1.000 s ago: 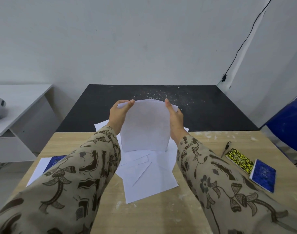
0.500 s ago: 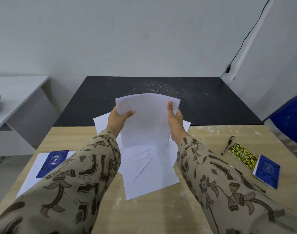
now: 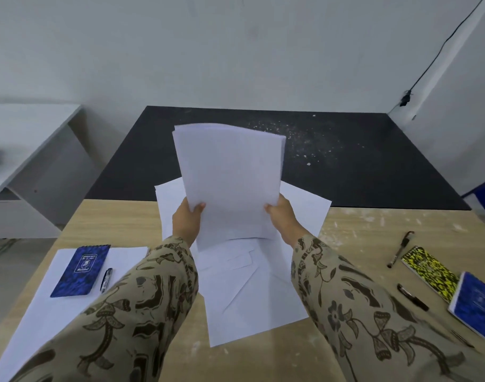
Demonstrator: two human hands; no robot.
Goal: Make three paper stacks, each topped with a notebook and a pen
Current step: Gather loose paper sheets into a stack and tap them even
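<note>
The wooden table (image 3: 120,224) is the landmark; beyond its far edge lies a black speckled surface (image 3: 346,161). At the middle of the table sprawls a loose spread of white sheets (image 3: 252,304), overlapping at odd angles. Held upright above that spread is a gathered bundle of paper (image 3: 230,177), its lower edge near the loose sheets; whether it touches them cannot be told. The left hand (image 3: 186,220) pinches the bundle's lower left edge, thumb on the near face, and the right hand (image 3: 283,216) clasps the lower right edge the same way; both arms wear patterned sleeves (image 3: 142,312). On the table's left part lies a flat white paper stack (image 3: 56,307), with a blue notebook (image 3: 81,271) on top and a black pen (image 3: 106,279) just beside the notebook on the same stack. On the table's right part, apart from the papers, sit a yellow-and-black notebook (image 3: 430,272) and a second blue notebook (image 3: 476,308), touching or nearly so. A pen (image 3: 400,249) lies left of the yellow notebook, and another pen (image 3: 413,297) lies nearer the front edge.
</note>
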